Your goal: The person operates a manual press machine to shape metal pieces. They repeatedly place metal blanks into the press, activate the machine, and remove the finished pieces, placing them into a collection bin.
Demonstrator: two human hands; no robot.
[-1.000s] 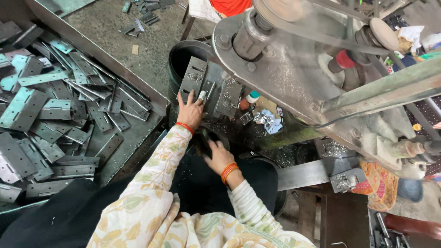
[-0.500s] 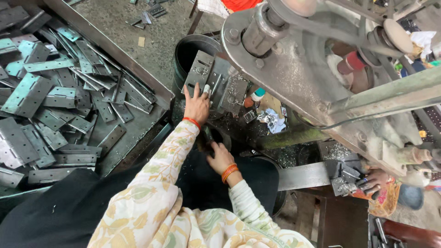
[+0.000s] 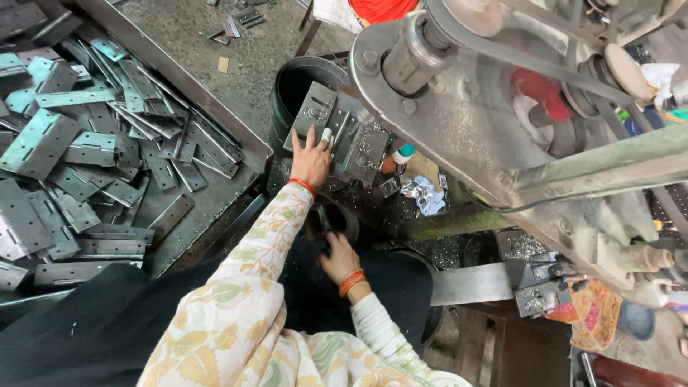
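Left hand [image 3: 312, 159], fingers together and laid flat, is pressed against a flat grey steel hinge plate [image 3: 313, 111] that leans on the rim of a black cylindrical bucket [image 3: 297, 77]. One fingertip is seen wrapped in pale tape. More grey plates of the same kind [image 3: 365, 150] are stacked just beside it, under the machine.

Right hand [image 3: 340, 256] is held lower, near a dark round opening [image 3: 342, 221] below the bench; fingers are curled, but whether anything is pinched cannot be told.

A large grey belt-driven press with a metal flywheel [image 3: 459, 107] overhangs both hands. A heap of grey hinge blanks [image 3: 79, 158] lies in the steel tray [image 3: 247, 147] on the left.

Risks judged from this position:
- Sheet edges look raw; a cut is likely if the plate is slid under the bare palm.
- The plate is only leaned, not seated; it could be tipped into the bucket by a light push.
- The loose printed sleeve [image 3: 265, 244] is near the belt and shaft; snagging is possible if the arm is raised.
- The right hand is out of the line of sight, so a pinch near the opening could go unnoticed.
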